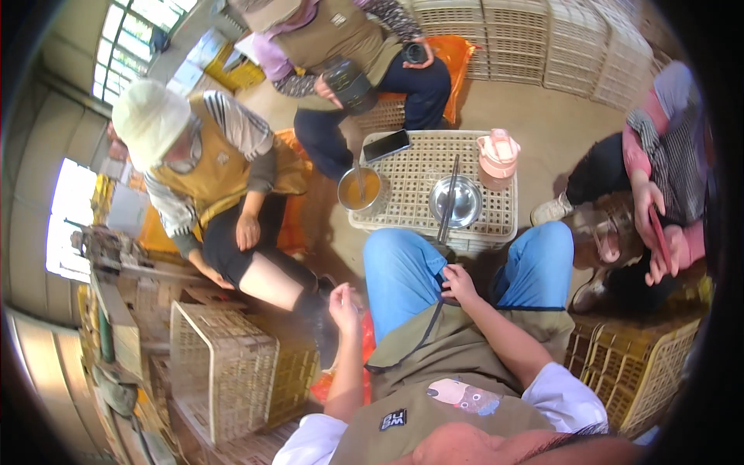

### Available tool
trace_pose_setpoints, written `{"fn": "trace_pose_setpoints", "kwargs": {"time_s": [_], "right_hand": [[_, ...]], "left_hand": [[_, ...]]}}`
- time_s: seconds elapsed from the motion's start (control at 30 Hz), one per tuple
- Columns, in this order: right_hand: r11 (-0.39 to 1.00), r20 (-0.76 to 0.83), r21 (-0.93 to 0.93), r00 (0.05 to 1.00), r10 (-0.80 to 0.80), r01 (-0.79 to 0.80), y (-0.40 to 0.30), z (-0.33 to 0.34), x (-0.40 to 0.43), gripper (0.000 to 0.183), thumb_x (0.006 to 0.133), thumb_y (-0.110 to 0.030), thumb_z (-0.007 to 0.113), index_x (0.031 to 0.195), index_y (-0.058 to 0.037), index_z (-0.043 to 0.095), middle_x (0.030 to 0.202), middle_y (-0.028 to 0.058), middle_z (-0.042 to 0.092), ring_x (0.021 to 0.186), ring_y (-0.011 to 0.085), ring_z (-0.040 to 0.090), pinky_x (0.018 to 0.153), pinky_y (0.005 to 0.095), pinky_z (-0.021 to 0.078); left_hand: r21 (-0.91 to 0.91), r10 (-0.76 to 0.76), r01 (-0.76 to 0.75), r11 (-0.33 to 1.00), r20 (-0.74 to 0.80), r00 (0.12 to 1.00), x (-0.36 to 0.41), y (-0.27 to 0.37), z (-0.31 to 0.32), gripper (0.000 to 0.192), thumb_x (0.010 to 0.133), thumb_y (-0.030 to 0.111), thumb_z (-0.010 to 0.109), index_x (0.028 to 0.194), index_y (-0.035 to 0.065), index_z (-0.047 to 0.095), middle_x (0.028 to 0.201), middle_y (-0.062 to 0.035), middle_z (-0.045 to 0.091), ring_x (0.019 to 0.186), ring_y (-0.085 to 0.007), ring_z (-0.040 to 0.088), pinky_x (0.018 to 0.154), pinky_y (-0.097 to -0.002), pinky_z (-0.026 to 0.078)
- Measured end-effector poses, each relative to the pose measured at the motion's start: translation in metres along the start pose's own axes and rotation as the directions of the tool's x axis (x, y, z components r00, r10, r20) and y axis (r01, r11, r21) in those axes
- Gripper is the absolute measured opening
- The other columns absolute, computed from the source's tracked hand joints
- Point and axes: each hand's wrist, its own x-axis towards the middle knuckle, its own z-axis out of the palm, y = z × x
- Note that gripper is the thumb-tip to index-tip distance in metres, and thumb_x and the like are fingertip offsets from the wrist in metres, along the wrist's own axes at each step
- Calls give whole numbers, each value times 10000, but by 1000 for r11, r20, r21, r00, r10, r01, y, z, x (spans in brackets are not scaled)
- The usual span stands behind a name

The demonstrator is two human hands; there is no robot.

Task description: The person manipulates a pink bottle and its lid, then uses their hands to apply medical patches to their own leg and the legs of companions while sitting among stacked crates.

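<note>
My left hand (344, 309) is raised beside my left knee, its fingers loosely curled and nothing visible in them. Over my lap, my right hand (459, 283) pinches the dark-bound edge of my olive apron (465, 337), which is drawn aside from one blue-jeaned thigh. Before my knees an upturned pale plastic crate (401, 180) serves as a table. On it stand a shiny metal bowl (465, 200) with dark chopsticks (450, 197) across it, a metal pot (381, 197) of orange-brown liquid with a utensil in it, a pink lidded bottle (498, 160) and a black phone (386, 145).
A person (349, 52) opposite holds a dark jug (350, 87) and its dark cap. Another person (215, 157) sits at left; a third (668, 174) at right holds a red phone (660, 235). Crates (232, 372) stand at left, a yellowish crate (639, 366) at right, stacked crates (514, 43) behind.
</note>
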Motion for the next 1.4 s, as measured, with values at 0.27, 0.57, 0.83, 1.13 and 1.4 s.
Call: {"fn": "trace_pose_setpoints", "kwargs": {"time_s": [0.27,0.57,0.83,1.13,1.4], "right_hand": [[982,-44,79,984,175,-171,-6,28,52,750,892,-614,466,1395,-60,416,1379,129,482,1197,271,491,1010,409,360],[996,18,38,996,-85,84,5,77,68,177,899,-157,587,978,-34,686,879,37,669,815,125,576,740,246,439],[998,-118,5,991,-62,63,29,90,90,264,923,-226,553,1014,-8,673,932,89,676,879,178,613,780,322,476],[939,216,342,975,-53,-25,-84,93,-12,438,958,-407,517,1071,-1,637,999,57,640,905,139,566,837,289,448],[986,181,-106,977,-109,130,-32,107,89,249,876,-190,584,976,12,690,887,111,694,814,185,623,770,317,465]], "left_hand": [[136,-375,362,922,84,923,16,3,20,380,956,355,513,1047,1,619,829,-62,661,408,-82,444,369,-236,359],[105,-447,435,894,167,879,27,-4,37,350,959,350,495,1002,22,608,748,-35,623,399,-87,443,356,-229,344],[20,-472,479,878,208,857,27,-5,33,328,962,346,479,962,40,597,676,-11,589,391,-92,443,345,-222,331],[-165,-562,607,777,252,788,19,62,25,293,964,321,465,920,58,585,602,12,552,381,-98,439,330,-212,314],[51,-458,463,885,272,846,75,14,10,233,931,95,521,1086,-52,613,1004,-136,662,893,-202,643,782,-320,523]]}}
